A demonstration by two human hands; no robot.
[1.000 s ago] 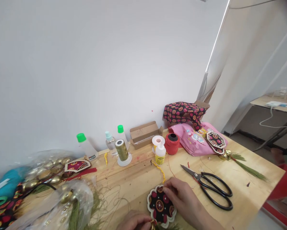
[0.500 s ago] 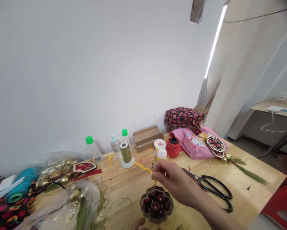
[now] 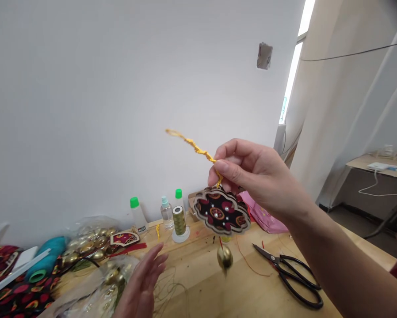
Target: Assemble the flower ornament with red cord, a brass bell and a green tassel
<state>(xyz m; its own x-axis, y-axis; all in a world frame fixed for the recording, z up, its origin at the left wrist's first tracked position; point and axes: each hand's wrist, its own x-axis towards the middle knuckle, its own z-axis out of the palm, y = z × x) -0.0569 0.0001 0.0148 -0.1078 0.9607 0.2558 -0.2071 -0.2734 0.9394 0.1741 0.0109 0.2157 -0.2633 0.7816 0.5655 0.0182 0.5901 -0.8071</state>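
Between thumb and fingers, my right hand [image 3: 251, 172] pinches a yellow knotted cord [image 3: 198, 149], whose looped end sticks out to the upper left. From that cord hangs a scalloped wooden pendant [image 3: 221, 211] with dark patterned fabric and small pearl-like beads. Below the pendant dangles a gold bell-like bead [image 3: 225, 257] on a red thread; what hangs under it is blurred. My left hand [image 3: 143, 282] is open at the lower middle, fingers stretched out, apart from the pendant and near a clear plastic bag [image 3: 95, 287].
Black-handled scissors [image 3: 284, 274] lie on the wooden table [image 3: 198, 282] at right. Behind stand an olive thread spool [image 3: 178, 221], a green-capped bottle [image 3: 139, 216] and a clear bottle [image 3: 167, 214]. A teal thread cone [image 3: 47, 258], gold beads [image 3: 89, 243] and patterned fabric [image 3: 16, 287] sit left.
My right hand has risen with the cord, lifting the pendant and its gold bead above the table. My left hand has come further into view, open. The camera view has tilted upward.
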